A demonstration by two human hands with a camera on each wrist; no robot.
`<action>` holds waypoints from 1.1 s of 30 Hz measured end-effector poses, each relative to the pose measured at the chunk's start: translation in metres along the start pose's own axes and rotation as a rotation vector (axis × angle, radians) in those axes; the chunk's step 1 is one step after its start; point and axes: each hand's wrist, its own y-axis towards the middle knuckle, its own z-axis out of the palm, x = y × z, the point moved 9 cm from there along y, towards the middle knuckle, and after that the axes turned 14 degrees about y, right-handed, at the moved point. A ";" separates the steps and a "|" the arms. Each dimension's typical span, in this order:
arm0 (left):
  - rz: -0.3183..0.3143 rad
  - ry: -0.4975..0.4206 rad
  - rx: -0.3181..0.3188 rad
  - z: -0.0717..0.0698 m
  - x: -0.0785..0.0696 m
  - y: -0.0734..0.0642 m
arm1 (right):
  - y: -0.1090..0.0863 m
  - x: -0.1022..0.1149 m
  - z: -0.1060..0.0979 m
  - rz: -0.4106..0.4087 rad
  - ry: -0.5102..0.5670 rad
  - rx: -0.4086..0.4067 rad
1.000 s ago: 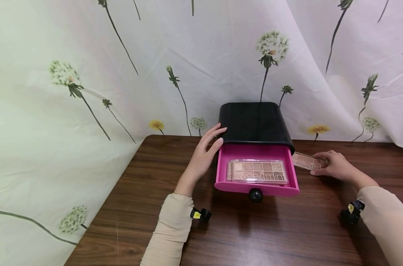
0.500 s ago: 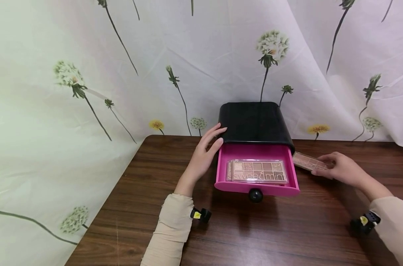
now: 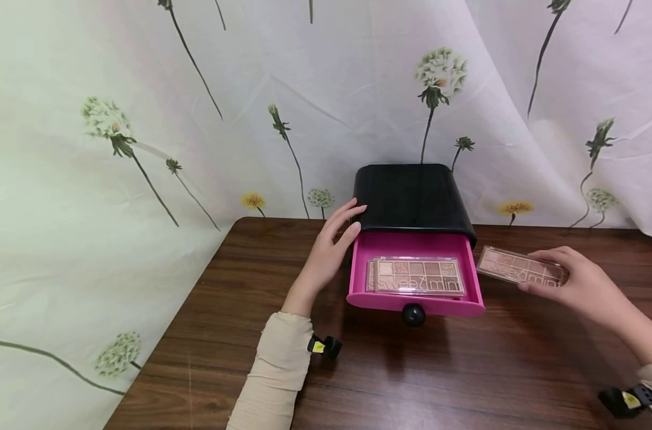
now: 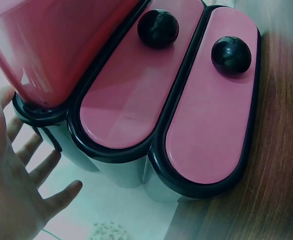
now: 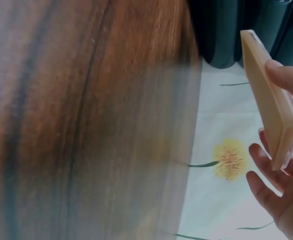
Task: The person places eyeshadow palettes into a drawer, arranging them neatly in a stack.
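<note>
A black drawer unit [image 3: 412, 197] stands at the back of the table, its top pink drawer [image 3: 412, 243] pulled out. Eyeshadow palettes [image 3: 420, 276] with clear lids lie overlapping inside that drawer. My left hand [image 3: 330, 251] rests against the unit's left edge, its fingers spread and fairly straight, as the left wrist view also shows. Right of the drawer, my right hand [image 3: 578, 286] pinches another eyeshadow palette [image 3: 519, 267] by its right end, between thumb and fingers. The right wrist view shows this palette [image 5: 269, 95] edge-on, lifted above the table.
Two more drawers, with pink fronts [image 4: 131, 95] and black round knobs [image 4: 231, 55], sit shut below the pulled-out one in the left wrist view. A dark wooden table [image 3: 240, 286] bears everything. White cloth with printed dandelions [image 3: 208, 83] hangs behind.
My right hand has moved to the right with the eyeshadow palette, away from the unit's side, so more of the palette shows. The left hand and the drawer have stayed in place.
</note>
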 end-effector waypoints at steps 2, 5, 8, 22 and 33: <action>0.001 0.000 -0.002 0.000 0.000 0.000 | -0.006 0.006 -0.006 -0.011 0.009 -0.031; 0.000 0.001 0.000 0.001 0.000 0.000 | -0.014 0.015 -0.014 -0.032 0.023 -0.076; -0.003 0.004 0.001 0.001 0.000 0.000 | -0.022 0.025 -0.020 -0.041 0.041 -0.102; -0.005 0.008 0.004 0.002 -0.001 0.000 | -0.038 0.066 -0.031 -0.142 0.149 -0.198; -0.009 0.013 0.004 0.002 -0.001 0.001 | -0.042 0.110 -0.024 -0.312 0.171 -0.205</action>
